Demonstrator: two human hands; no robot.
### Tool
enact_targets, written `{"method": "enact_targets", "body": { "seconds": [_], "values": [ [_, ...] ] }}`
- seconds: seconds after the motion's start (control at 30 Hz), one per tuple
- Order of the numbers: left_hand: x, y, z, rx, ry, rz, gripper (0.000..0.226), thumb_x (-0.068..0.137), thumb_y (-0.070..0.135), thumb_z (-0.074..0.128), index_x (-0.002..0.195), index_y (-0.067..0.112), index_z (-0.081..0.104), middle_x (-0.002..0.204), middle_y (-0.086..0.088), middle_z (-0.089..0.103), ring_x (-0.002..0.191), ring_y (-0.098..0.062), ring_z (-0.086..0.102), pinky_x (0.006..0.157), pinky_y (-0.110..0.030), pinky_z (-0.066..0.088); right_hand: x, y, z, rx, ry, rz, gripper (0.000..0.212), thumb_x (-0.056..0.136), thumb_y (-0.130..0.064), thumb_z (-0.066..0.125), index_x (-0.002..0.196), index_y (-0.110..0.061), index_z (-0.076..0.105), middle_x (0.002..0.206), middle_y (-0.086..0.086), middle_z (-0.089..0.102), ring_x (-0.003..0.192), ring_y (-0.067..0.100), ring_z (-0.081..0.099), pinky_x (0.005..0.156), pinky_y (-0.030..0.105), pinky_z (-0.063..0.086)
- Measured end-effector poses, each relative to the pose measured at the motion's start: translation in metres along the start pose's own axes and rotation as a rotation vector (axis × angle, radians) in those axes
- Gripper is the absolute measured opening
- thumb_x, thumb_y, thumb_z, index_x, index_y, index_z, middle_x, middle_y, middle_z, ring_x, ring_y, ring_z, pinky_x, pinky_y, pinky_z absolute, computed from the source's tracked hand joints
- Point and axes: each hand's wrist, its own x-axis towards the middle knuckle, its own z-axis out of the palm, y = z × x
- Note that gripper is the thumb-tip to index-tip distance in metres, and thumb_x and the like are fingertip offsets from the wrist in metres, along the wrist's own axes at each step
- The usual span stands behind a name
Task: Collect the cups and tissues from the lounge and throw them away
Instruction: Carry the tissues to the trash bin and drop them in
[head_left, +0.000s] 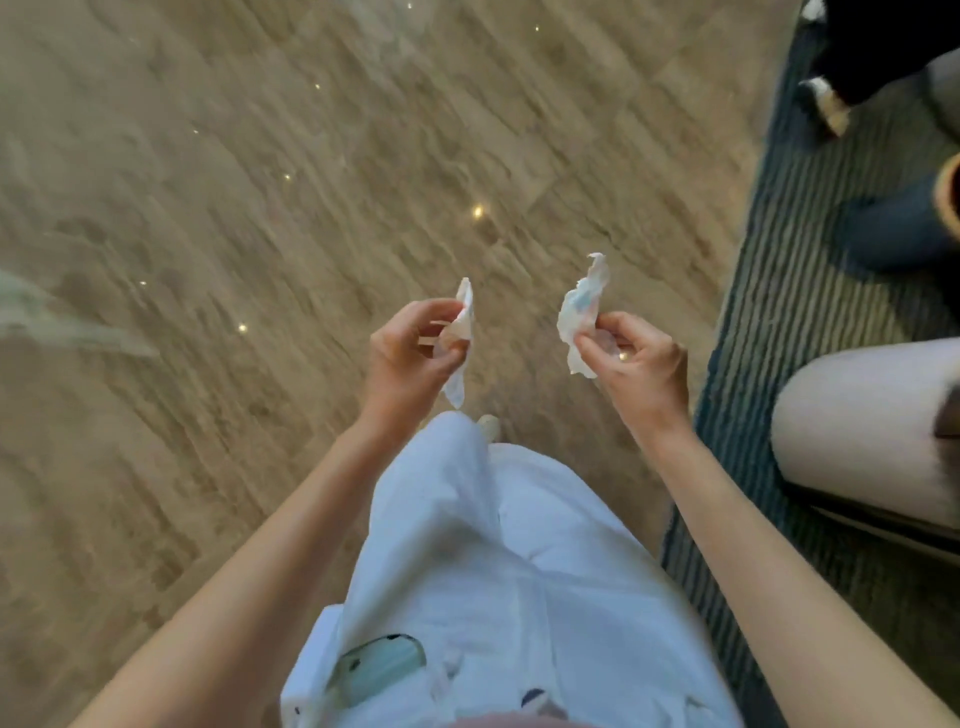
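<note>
Here our left hand pinches a crumpled white tissue. Our right hand pinches another white tissue, over the tan floor.

Both bare forearms stretched forward, left hand fingers curled and pinching, right hand pinching likewise, hands apart

Arms: bare from above the elbow to the left hand and right hand; no sleeves, watch or rings visible.
Trousers: white, loose, creased cloth.
Top hem: white, small dark printed marks.
Pocket item: pale green, rounded, dark-edged.
Shoe: pale toe showing.
</note>
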Motion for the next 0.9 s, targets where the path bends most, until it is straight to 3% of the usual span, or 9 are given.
{"method": "enact_targets", "body": {
  "seconds": [0.17,0.5,0.7,0.9],
  "values": [
    [0.1,0.017,0.029,0.013,-0.159,0.052,0.033,0.074,-0.007,0.069,0.102,0.011,0.068,0.1,-0.006,0.068,0.088,-0.023,0.065,0.076,-0.032,0.056,0.085,0.004,-0.012,0.029,0.122,0.112,0.015,0.081,-0.03,0.07,0.088,-0.018,0.073,0.08,0.004,0.071,0.075,0.022,0.066,0.071,0.047,0.053],
    [0.289,0.097,0.103,0.228,-0.451,0.248,0.03,0.076,0.001,0.07,0.1,0.017,0.068,0.094,0.005,0.066,0.08,-0.004,0.063,0.07,-0.016,0.053,0.218,-0.009,-0.04,0.092,0.385,0.28,0.018,0.08,-0.031,0.072,0.091,-0.017,0.073,0.08,-0.002,0.071,0.076,0.015,0.065,0.069,0.03,0.049],
    [0.363,0.155,0.201,0.275,-0.643,0.285,0.028,0.076,0.003,0.069,0.1,0.018,0.069,0.093,0.005,0.067,0.082,-0.003,0.064,0.069,-0.014,0.053,0.282,0.008,-0.085,0.153,0.548,0.384,0.014,0.081,-0.027,0.072,0.088,-0.015,0.072,0.075,-0.004,0.069,0.07,0.011,0.063,0.065,0.029,0.048],
    [0.426,0.215,0.327,0.321,-0.79,0.362,0.031,0.076,0.001,0.069,0.102,0.018,0.069,0.093,0.012,0.065,0.077,0.011,0.058,0.066,-0.005,0.047,0.359,0.046,-0.16,0.18,0.683,0.449,0.017,0.081,-0.029,0.072,0.09,-0.014,0.072,0.078,-0.003,0.071,0.073,0.013,0.064,0.065,0.032,0.051]
  ]
}}
